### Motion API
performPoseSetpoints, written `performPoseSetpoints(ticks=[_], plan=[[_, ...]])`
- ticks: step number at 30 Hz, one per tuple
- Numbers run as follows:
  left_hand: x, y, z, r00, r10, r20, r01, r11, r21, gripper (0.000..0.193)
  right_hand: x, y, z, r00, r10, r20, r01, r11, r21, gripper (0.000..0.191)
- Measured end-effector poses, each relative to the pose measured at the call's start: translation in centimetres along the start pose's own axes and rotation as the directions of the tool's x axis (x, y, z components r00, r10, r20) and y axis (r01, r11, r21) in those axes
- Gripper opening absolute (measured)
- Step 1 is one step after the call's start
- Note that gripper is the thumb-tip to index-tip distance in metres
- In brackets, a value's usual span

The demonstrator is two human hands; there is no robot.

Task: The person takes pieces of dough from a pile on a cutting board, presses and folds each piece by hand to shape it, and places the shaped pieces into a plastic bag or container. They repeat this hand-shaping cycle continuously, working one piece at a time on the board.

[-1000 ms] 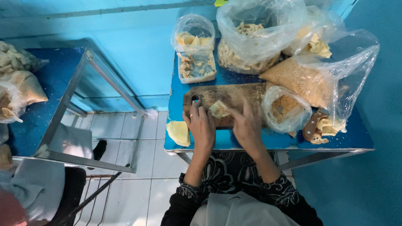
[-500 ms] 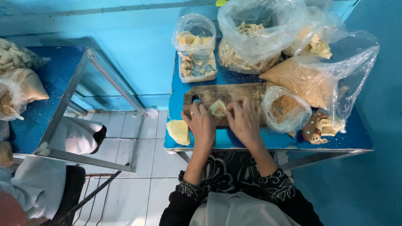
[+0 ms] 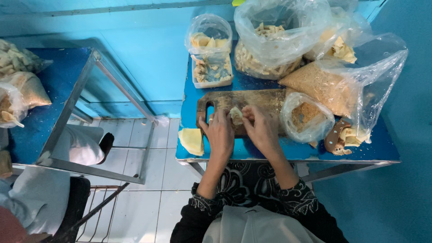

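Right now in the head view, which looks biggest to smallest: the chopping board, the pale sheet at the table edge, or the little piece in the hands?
1. Wooden chopping board
2. Pale yellow sheet
3. Small pale piece between both hands' fingers

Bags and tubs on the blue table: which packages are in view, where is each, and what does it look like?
Large clear bag: back centre, pale strips.
Small clear bag: back left, pale pieces, in a white tub.
Crumb bag: right, sagging, tan crumbs.
Small crumb bag: beside the wooden board, rolled open.
Far-right bag: yellowish pieces.
No labels, signs or screens visible.
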State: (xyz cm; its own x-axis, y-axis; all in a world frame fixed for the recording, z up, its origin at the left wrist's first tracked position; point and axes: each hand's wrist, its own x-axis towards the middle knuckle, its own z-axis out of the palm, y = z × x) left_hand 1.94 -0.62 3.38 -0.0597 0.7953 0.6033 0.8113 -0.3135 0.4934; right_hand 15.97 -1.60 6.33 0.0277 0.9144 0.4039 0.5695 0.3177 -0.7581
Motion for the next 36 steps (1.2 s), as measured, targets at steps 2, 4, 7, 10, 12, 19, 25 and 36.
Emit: performPoseSetpoints(ticks=[2,4,7,10,12,19,25,36], plan=[[0.0,-0.1,0.2,1.0,-0.001,-0.014,0.001,1.0,0.017,0.012,0.0,0.3,-0.3,0.994,-0.103,-0.02,0.101,0.992,-0.079,0.024],[0.0,-0.3,0.3,1.0,0.002,-0.027,-0.001,1.0,0.015,0.017,-0.1,0.4,-0.5,0.987,-0.157,-0.017,0.151,0.969,-0.193,0.026],[-0.2,-0.6,0.5,0.999,-0.001,-0.033,0.001,1.0,-0.008,0.021,-0.4,0.4,-0.9,0.988,-0.156,0.005,0.146,0.911,-0.385,0.024],[-0.3,-0.7,0.6,0.999,-0.015,-0.034,0.014,1.0,-0.018,0.018,-0.4,0.2,-0.9,0.985,-0.173,0.021,0.162,0.86,-0.484,0.028],[-0.4,-0.7,0.6,0.999,-0.008,-0.045,0.007,1.0,-0.028,0.022,-0.1,0.1,-0.8,0.98,-0.194,0.049,0.192,0.842,-0.505,0.036],[-0.6,-0.8,0.4,0.998,-0.008,-0.059,0.007,1.0,-0.019,0.03,0.0,-0.1,-0.1,0.977,-0.203,0.06,0.21,0.898,-0.387,0.027],[-0.7,-1.0,0.4,0.999,-0.004,-0.046,0.004,1.0,0.007,0.032,0.2,0.0,0.5,0.98,-0.184,0.077,0.199,0.878,-0.436,0.025],[-0.4,-1.2,1.1,0.999,0.029,-0.019,-0.029,1.0,0.002,0.016,-0.9,-0.3,-2.1,0.992,-0.106,0.061,0.123,0.835,-0.536,0.021]])
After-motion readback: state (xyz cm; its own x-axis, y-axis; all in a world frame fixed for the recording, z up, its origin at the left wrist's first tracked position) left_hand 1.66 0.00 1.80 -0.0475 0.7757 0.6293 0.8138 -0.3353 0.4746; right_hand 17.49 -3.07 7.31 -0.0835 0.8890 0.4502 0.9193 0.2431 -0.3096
